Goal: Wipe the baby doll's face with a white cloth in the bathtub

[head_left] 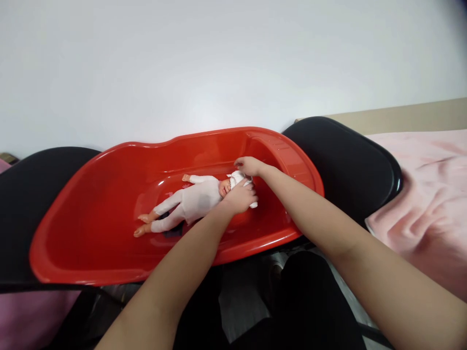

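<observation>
At the doll's head, inside the red tub (109, 233), the left hand (239, 197) is cupping the head from the near side while the right hand (250, 166) is pinching the white cap (239, 178) at its crown. The doll (189, 199) is lying on its back on the tub floor, feet pointing left; two black chairs (346, 165) are carrying the tub, with a pink blanket (430, 194) lying to the right. The cap seems to be the step in hand, so the next move is probably calling for a steady head and a gentle pull.
</observation>
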The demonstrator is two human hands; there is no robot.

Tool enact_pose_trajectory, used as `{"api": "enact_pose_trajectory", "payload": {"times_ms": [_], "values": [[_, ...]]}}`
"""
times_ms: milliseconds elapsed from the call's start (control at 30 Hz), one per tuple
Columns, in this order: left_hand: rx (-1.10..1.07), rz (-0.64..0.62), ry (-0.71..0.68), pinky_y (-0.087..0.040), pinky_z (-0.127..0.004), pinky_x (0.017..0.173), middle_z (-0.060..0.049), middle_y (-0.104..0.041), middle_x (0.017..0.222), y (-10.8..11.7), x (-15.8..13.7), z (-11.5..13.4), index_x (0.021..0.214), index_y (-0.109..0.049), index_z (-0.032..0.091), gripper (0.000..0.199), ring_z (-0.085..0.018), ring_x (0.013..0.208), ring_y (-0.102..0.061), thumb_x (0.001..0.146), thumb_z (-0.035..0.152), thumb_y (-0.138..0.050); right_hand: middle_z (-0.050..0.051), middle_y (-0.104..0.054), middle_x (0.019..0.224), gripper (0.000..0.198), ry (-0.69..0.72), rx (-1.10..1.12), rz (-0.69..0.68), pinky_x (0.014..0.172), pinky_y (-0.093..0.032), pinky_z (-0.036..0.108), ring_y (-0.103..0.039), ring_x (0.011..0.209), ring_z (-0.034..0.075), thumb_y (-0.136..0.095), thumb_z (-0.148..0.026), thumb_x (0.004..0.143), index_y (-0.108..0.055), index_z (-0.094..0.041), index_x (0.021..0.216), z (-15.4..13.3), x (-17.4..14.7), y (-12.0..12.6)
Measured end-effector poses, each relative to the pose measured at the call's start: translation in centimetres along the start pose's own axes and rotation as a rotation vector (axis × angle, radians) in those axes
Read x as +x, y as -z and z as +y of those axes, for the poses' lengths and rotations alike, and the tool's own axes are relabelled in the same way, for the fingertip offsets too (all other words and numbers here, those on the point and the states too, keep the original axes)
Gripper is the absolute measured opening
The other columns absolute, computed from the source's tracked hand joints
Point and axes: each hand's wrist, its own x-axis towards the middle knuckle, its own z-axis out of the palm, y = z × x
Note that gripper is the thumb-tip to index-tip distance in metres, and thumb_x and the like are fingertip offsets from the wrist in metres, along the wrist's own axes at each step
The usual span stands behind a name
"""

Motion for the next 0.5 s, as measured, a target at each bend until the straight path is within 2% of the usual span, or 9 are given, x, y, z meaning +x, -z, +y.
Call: {"api": "enact_pose_trajectory", "payload": {"times_ms": [100,233,333,500], "values": [[-0.117,0.049,0.088,-0.017,-0.05,0.126,-0.009,-0.072,0.117,0.3,-0.2,-0.4,0.106,-0.076,0.026,0.019,-0.029,0.126,-0.054,0.092,0.026,-0.064,0.011,-0.076,0.117,0.035,0.038,0.032,0.006,0.087,-0.053,0.031,-0.071,0.095,0.024,-0.052,-0.031,0.103,-0.068,-0.018,0.131,-0.1,0.0,-0.2],[-0.261,0.157,0.444,-0.02,-0.051,0.126,-0.009,-0.06,0.142,0.6,-1.3,-1.7,0.128,-0.066,0.026,0.036,-0.028,0.139,-0.046,0.096,0.04,-0.063,0.012,-0.072,0.128,0.037,0.101,0.06,-0.006,0.094,-0.052,0.031,-0.069,0.109,0.024,-0.048,-0.038,0.106,-0.063,-0.018,0.133,-0.1,0.0,0.0],[-0.408,0.145,0.632,-0.026,-0.051,0.124,-0.011,-0.052,0.152,0.5,-2.5,-3.0,0.142,-0.056,0.023,0.058,-0.031,0.143,-0.044,0.092,0.051,-0.067,0.013,-0.065,0.141,0.043,0.13,0.087,-0.051,0.103,-0.049,0.032,-0.065,0.121,0.026,-0.046,-0.045,0.107,-0.06,-0.018,0.137,-0.2,-0.1,0.2],[-0.554,0.032,0.666,-0.038,-0.047,0.118,-0.019,-0.047,0.155,-0.2,-4.3,-4.5,0.16,-0.036,0.015,0.108,-0.037,0.141,-0.045,0.071,0.051,-0.086,0.016,-0.05,0.158,0.065,0.169,0.042,-0.189,0.116,-0.041,0.039,-0.052,0.141,0.031,-0.04,-0.063,0.105,-0.054,-0.015,0.146,-0.3,-0.6,0.5]]}}
